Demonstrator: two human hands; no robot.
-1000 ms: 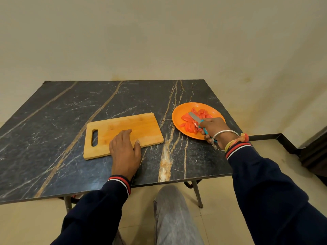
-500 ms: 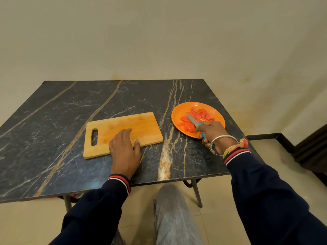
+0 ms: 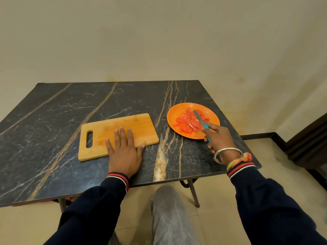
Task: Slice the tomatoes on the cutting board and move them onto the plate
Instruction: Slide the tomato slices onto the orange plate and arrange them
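- Hands first, from the left: what are they doing?
- Left hand [image 3: 123, 152] lies flat, fingers straight, on the near edge of the cutting board [image 3: 109, 131] at centre-left of the frame, pressing it to the table [image 3: 53, 121]. Right hand [image 3: 220, 138], at centre-right, is curled round the teal handle of a knife [image 3: 200, 122], whose blade lies over the tomato slices [image 3: 185, 123] on the orange plate [image 3: 177, 110].
- So where do the tomatoes stand?
- Every slice I can see is heaped on the plate, and the board shows bare wood. I judge the task nearly finished, with the blade tidying or scraping pieces off.
- How to do that well?
- Keep the blade low and nearly flat. Sweep the slices toward the plate's middle, away from its near rim, then lift off gently so nothing clings and drops. No hand steadies the plate, so push lightly or it may slide.
- Anything around, or in the way?
- Little. Board and plate lie apart, with a pale vein of the dark marbled top between them. The plate sits close to the table's right edge, which is the main risk. 1 silver bangle [image 3: 228, 151] and 1 coloured thread band [image 3: 237, 160] ring the right wrist, and 1 knee [image 3: 168, 206] in grey cloth shows at bottom centre.
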